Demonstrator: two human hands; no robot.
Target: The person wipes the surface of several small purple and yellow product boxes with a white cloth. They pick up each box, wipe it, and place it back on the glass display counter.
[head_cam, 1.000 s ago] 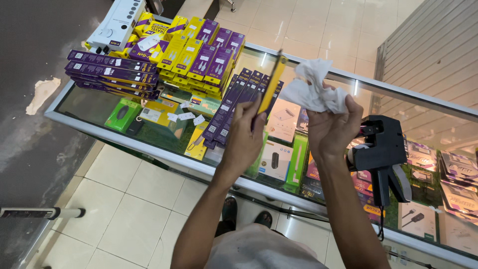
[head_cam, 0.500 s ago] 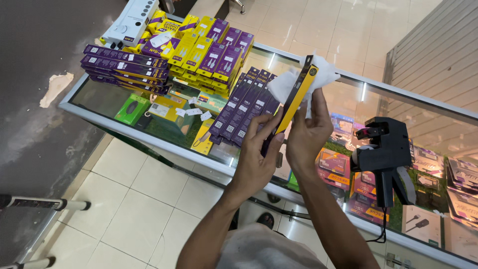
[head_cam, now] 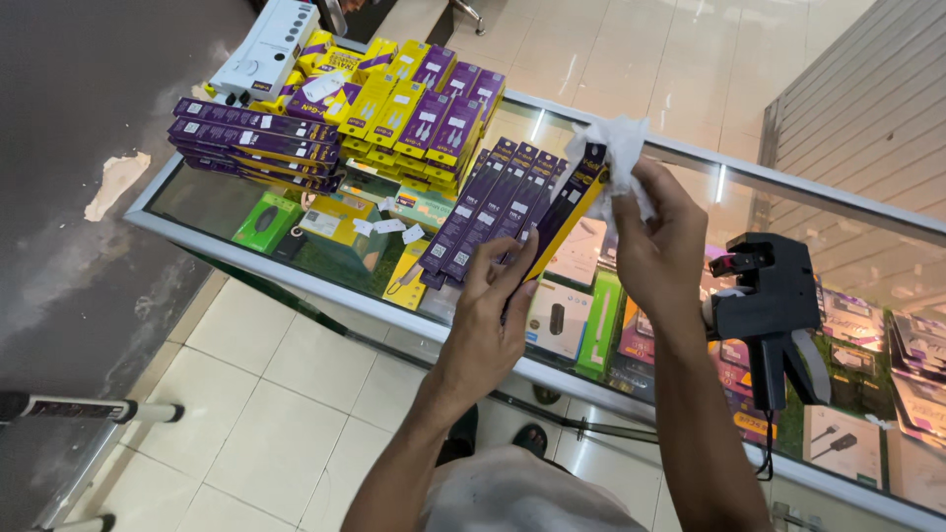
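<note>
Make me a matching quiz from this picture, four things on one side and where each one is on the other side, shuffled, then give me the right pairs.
Things:
1. long purple and yellow box
2. white cloth
3. black price-label gun
4. white power strip

Places:
A. lying at the far end of the glass counter, behind the stacked boxes
B. pinched at its lower end by the left hand
C. resting on the glass at the right
D. bunched in the right hand, against the top of the box

Pairs: 1-B, 2-D, 3-C, 4-A
</note>
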